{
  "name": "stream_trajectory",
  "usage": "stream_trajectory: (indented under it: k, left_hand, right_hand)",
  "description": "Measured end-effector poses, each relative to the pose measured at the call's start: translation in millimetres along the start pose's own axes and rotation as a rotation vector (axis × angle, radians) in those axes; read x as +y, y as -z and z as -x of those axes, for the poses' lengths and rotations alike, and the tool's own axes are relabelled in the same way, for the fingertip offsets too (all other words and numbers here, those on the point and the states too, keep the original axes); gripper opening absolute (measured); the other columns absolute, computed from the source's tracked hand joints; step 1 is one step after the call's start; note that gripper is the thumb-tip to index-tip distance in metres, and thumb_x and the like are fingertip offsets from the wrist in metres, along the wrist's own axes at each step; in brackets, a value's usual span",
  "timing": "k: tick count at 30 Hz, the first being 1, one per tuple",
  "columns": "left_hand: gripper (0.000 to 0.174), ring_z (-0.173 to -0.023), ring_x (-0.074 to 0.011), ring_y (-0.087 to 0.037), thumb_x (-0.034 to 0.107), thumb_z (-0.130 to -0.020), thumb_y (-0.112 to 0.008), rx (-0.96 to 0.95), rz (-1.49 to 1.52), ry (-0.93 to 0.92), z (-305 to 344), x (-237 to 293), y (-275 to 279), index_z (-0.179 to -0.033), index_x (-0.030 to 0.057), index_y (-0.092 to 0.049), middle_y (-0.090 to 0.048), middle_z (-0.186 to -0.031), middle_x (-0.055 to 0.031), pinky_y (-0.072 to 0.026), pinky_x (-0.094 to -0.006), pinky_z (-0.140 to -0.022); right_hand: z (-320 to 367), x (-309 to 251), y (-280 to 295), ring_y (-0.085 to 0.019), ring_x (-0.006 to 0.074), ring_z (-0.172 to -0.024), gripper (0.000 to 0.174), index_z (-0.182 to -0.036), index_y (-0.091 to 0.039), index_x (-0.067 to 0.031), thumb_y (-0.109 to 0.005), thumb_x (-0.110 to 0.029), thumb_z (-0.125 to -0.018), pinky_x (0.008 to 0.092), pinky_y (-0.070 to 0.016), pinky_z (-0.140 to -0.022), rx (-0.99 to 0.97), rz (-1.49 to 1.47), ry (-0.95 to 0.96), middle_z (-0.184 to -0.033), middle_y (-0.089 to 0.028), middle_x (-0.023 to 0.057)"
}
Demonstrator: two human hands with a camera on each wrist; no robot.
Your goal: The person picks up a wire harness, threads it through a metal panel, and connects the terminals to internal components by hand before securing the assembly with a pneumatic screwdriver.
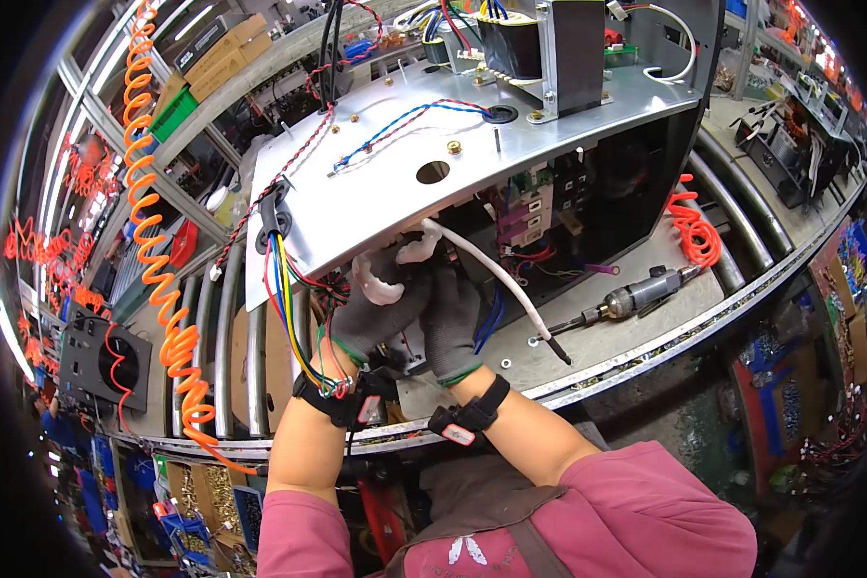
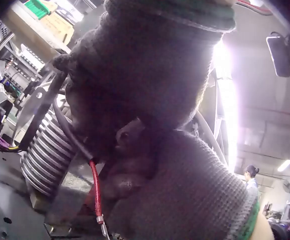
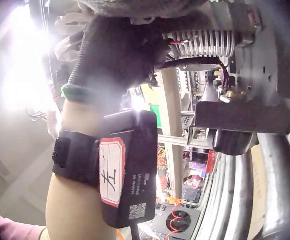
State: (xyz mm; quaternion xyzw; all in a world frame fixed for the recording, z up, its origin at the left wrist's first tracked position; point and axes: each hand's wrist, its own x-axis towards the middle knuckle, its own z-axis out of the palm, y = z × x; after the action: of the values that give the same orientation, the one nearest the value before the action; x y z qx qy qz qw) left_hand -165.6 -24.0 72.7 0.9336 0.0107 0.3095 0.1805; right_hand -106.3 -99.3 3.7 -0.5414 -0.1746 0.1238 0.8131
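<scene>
**Roller line [image 1: 257,371] in a crowded, brightly lit workshop**

Metal rollers show on both sides of the grey worktop [image 1: 592,339]. At upper left, shelving [image 1: 223,100] carries cardboard boxes [image 1: 226,58] and a green bin [image 1: 171,118]. Small-parts trays [image 1: 222,496] fill the lower left; dark floor [image 1: 679,424] shows at lower right. Overhead, a strip light [image 2: 228,110] glares beneath the pale ceiling [image 2: 265,117].

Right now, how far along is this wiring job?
Partway, I'd judge. The bracket already looks bolted to the panel. The left hand and right hand are working underneath, near a red wire; their grip is hidden. Probably left: the white cable, its end hanging free, and the blue-and-red leads, ending loose on top.
</scene>
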Motion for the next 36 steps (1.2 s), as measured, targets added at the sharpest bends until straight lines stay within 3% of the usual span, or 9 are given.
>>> stream_trajectory:
  k: [2,4,8,10,14,23,25,29,36]
  left_hand:
    - [0.054,-0.106,-0.021,-0.056,0.003,-0.071,-0.065,-0.015,-0.04,0.039,-4,7,1,-0.123,0.0033,-0.048,-0.056,-0.114,-0.0092,-0.044,-0.0311,-0.092]
    - [0.023,-0.085,-0.0172,-0.063,0.007,-0.078,-0.059,0.05,0.037,0.031,-10,18,2,-0.1,0.0014,-0.06,-0.065,-0.093,-0.0086,-0.05,-0.0286,-0.075]
    - [0.022,-0.084,-0.0167,-0.063,0.005,-0.078,-0.058,0.049,0.253,0.13,-9,18,3,-0.099,0.0012,-0.06,-0.065,-0.091,-0.0082,-0.0496,-0.0278,-0.074]
    - [0.056,-0.105,-0.0196,-0.057,0.001,-0.07,-0.065,-0.014,0.111,-0.021,-10,15,6,-0.123,0.0034,-0.048,-0.057,-0.114,-0.0078,-0.0458,-0.0294,-0.09]
    - [0.056,-0.107,-0.0186,-0.055,-0.001,-0.069,-0.065,0.006,-0.043,-0.112,-12,21,8,-0.122,0.0031,-0.049,-0.055,-0.117,-0.0092,-0.0448,-0.0295,-0.092]
    - [0.053,-0.108,-0.0179,-0.053,0.001,-0.075,-0.066,-0.062,0.335,0.088,-5,10,2,-0.124,0.0027,-0.046,-0.053,-0.115,-0.0087,-0.0436,-0.0293,-0.091]
    - [0.029,-0.092,-0.0136,-0.06,0.001,-0.08,-0.058,0.023,0.314,0.058,-8,17,3,-0.109,0.0002,-0.056,-0.062,-0.102,-0.0074,-0.0483,-0.0265,-0.081]
    - [0.028,-0.095,-0.0137,-0.06,0.003,-0.081,-0.059,0.016,0.218,0.037,-6,14,4,-0.108,-0.0003,-0.056,-0.062,-0.104,-0.0082,-0.0482,-0.026,-0.082]
    - [0.031,-0.092,-0.0155,-0.061,0.007,-0.081,-0.063,0.064,0.346,0.285,15,-7,-17,-0.109,-0.0013,-0.053,-0.062,-0.102,-0.0101,-0.049,-0.0266,-0.079]
  right_hand:
    - [0,-3,1,-0.057,0.0152,-0.074,0.034,-0.094,-0.062,0.0066,-0.046,-0.023,-0.091,0.0307,-0.0454,-0.068,-0.035,-0.036,-0.05,-0.083,-0.064,0.0109]
    - [2,-4,-2,-0.056,0.0141,-0.076,0.032,-0.096,-0.061,0.0063,-0.046,-0.021,-0.091,0.0299,-0.0449,-0.07,0.009,-0.037,0.022,-0.084,-0.063,0.0093]
    - [4,-4,-4,-0.056,0.0136,-0.079,0.031,-0.098,-0.06,0.0064,-0.046,-0.02,-0.091,0.0291,-0.0447,-0.071,0.009,-0.137,-0.042,-0.088,-0.063,0.0094]
    - [3,-2,-3,-0.056,0.0136,-0.079,0.031,-0.098,-0.06,0.0063,-0.046,-0.021,-0.091,0.029,-0.0447,-0.072,0.015,-0.075,0.008,-0.088,-0.063,0.0093]
    - [3,-4,-2,-0.056,0.014,-0.078,0.032,-0.097,-0.06,0.0066,-0.046,-0.021,-0.091,0.0288,-0.0449,-0.071,0.016,-0.049,0.086,-0.088,-0.063,0.0095]
    - [3,-4,-1,-0.056,0.0133,-0.076,0.033,-0.095,-0.061,0.0073,-0.046,-0.022,-0.091,0.0284,-0.0456,-0.068,-0.002,0.047,0.053,-0.086,-0.064,0.0096]
    - [4,-5,-1,-0.056,0.0132,-0.077,0.034,-0.096,-0.061,0.0076,-0.046,-0.022,-0.092,0.0284,-0.0456,-0.068,0.025,0.15,0.137,-0.087,-0.064,0.01]
    - [5,-8,0,-0.056,0.013,-0.077,0.034,-0.096,-0.061,0.0075,-0.045,-0.022,-0.093,0.0287,-0.0456,-0.068,0.017,0.205,0.146,-0.087,-0.064,0.0102]
    - [3,-1,0,-0.055,0.0135,-0.076,0.033,-0.095,-0.061,0.0067,-0.045,-0.021,-0.093,0.0298,-0.0448,-0.067,-0.033,-0.052,0.043,-0.084,-0.063,0.0094]
